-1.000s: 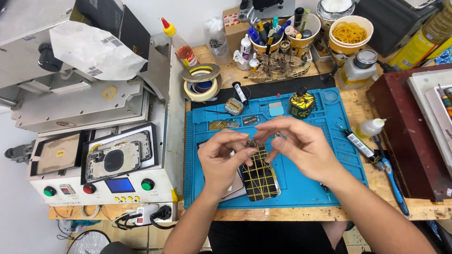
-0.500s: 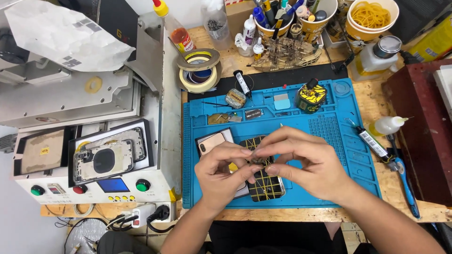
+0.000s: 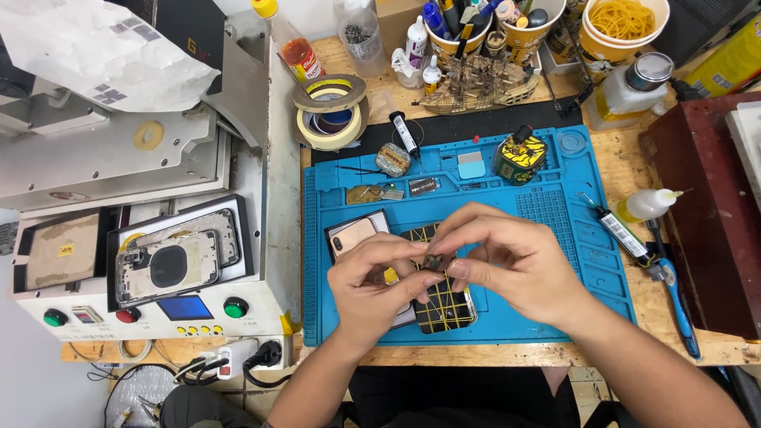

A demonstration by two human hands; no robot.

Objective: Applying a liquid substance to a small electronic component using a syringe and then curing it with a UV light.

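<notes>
Near edge of worktop: both forearms come in over the front lip; wooden strip shows bare between them.
Left hand: fingers curled inward, thumb and forefinger pinching one side of the small dark part.
Right hand: fingers arched over, thumb and forefinger pinching the other side of the same part; the two hands touch at the tips.
Small dark part: held in the air between both hands, just above the blue mat; too small to tell its kind.
Under the hands: black gridded phone back lies flat on the mat, partly hidden by the fingers; gold phone lies just beside it, its lower end hidden by the left hand.
Right of hands: open mat surface, then a syringe tube, a white squeeze bottle and a blue-handled tool at the mat's right edge.
Left of mat: white machine with coloured buttons, a phone frame resting on its plate; it closes that side.
Mat's far strip: small parts, yellow-black jar, black tube.
Far back: tape rolls, cups of tools, tub of rubber bands, crowding the rear edge.
Far right: dark red box walls that side.
</notes>
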